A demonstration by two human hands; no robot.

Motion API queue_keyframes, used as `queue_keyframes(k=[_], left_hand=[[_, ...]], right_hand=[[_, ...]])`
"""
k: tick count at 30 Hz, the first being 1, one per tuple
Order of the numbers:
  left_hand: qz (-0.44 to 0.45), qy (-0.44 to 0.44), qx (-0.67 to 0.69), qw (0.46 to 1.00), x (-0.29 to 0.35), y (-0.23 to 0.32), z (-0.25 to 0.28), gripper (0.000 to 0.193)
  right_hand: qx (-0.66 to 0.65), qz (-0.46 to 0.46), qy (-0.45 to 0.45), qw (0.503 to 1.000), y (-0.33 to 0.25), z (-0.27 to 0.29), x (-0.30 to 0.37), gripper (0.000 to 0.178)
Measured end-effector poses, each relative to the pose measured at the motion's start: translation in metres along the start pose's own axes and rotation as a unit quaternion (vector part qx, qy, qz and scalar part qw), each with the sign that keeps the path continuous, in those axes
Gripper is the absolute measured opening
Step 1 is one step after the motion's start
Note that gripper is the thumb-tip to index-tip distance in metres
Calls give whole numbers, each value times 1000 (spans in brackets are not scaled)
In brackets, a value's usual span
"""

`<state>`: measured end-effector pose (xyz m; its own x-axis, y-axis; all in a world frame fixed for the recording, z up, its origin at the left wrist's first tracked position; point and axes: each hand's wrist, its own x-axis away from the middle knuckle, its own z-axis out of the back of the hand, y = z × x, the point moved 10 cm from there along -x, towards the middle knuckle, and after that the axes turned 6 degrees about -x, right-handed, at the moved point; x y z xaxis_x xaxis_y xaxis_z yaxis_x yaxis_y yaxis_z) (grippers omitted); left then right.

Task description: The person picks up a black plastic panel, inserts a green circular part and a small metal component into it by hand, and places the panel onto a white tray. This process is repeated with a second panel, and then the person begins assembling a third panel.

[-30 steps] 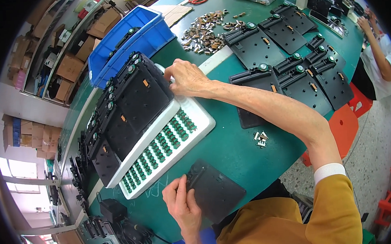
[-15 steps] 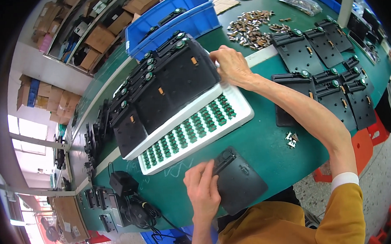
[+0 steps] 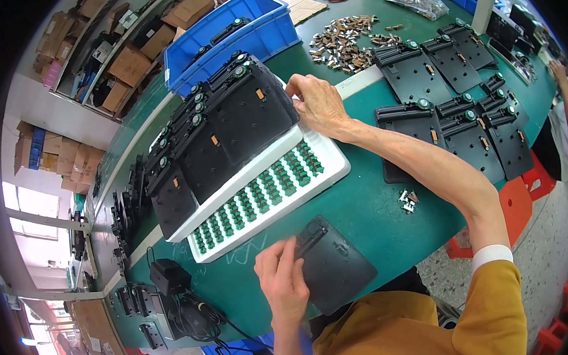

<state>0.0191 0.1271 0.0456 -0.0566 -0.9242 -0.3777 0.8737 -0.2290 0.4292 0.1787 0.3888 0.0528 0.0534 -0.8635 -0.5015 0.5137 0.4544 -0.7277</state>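
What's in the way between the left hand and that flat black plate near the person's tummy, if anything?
Nothing visible: the left hand is at the left edge of the black plate, seemingly touching it.

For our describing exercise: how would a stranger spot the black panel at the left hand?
On the green table, find the white tray of green parts. On its near side, at the left hand, is the black panel. Unlike the grouped panels, it sits alone.

Black panel [image 3: 339, 273] — matt, mostly smooth plastic.
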Motion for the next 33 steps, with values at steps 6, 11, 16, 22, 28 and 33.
queue_keyframes(k=[6,11,16,22,28,33], left_hand=[[4,2,2,1000,1,-1,0,41],[-34,5,-11,999,-1,4,2,41],[-42,0,-10,999,0,5,1,41],[-56,-3,-5,998,2,10,0,38],[-66,-1,2,998,2,13,1,39],[-63,3,6,998,3,10,2,42]], right_hand=[[-206,-138,26,968,23,23,7,19],[-404,-181,42,896,1,64,34,22],[-353,-192,-152,903,-47,60,112,8],[-347,-181,-239,889,-71,32,180,15],[-208,-63,-247,944,-92,29,174,19],[-188,-116,-268,938,-87,20,170,22]])
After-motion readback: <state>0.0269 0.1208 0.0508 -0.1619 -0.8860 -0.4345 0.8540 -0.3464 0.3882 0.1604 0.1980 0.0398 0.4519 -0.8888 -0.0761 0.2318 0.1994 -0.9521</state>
